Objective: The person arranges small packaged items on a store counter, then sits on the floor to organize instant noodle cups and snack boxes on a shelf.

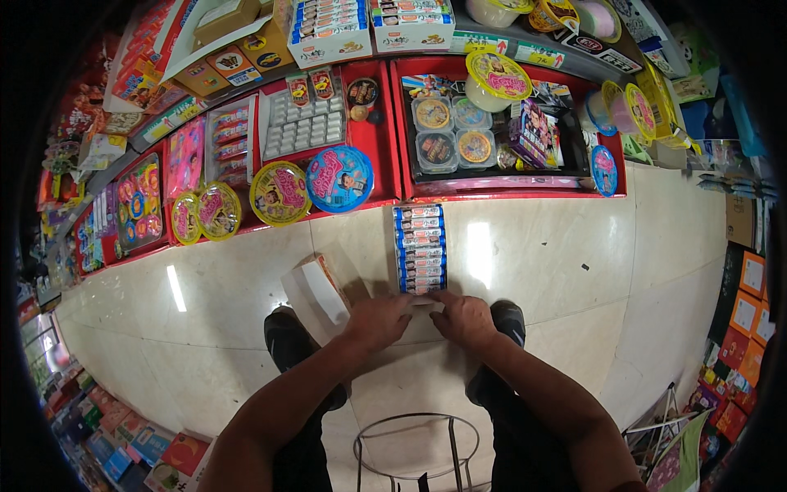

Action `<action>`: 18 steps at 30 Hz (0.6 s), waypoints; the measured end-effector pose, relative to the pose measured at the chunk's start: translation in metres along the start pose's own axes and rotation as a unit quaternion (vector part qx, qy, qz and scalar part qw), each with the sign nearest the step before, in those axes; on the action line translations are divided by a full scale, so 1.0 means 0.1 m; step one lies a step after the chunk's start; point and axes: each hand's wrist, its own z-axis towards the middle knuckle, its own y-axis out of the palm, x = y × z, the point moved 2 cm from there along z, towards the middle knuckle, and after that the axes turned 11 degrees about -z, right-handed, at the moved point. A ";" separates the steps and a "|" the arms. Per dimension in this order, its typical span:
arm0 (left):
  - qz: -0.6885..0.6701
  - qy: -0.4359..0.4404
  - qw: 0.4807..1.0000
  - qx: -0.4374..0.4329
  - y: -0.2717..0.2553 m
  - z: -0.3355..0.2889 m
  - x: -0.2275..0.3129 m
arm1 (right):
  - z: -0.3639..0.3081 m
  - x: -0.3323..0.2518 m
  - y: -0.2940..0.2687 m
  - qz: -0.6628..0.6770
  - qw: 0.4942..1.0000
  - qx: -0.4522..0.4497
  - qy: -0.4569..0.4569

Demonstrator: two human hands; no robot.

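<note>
A column of several small wrapped snack sticks (421, 250), white with blue ends, lies in front of me, running from the red shelf edge toward me. My left hand (381, 320) reaches its near end from the left, fingers closed with the tips at the last pieces. From the right, my right hand (465, 317) pinches that same near end, so the fingertips of both hands almost meet there. What exactly lies between the fingertips is partly hidden. Left of the column, beside my left hand, an open white carton (325, 289) sits tilted on the floor.
Red display trays (508, 193) ahead hold round tubs and small boxes. Two white cartons (332, 49) of similar sticks stand on the shelf above. A round metal stool frame (416, 416) stands between my legs. Stacked boxes (748, 307) line the right side.
</note>
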 end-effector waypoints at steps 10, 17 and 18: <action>-0.016 0.030 0.999 0.038 -0.02 -0.03 -0.01 | 0.13 -0.01 -0.33 -0.035 0.993 0.103 -0.054; 0.044 -0.023 0.998 0.049 -0.09 0.06 0.04 | 0.20 -0.03 -0.28 -0.077 0.989 0.104 -0.071; 0.049 -0.029 0.997 0.052 -0.08 0.07 0.02 | 0.21 -0.02 -0.26 -0.088 0.989 0.098 -0.070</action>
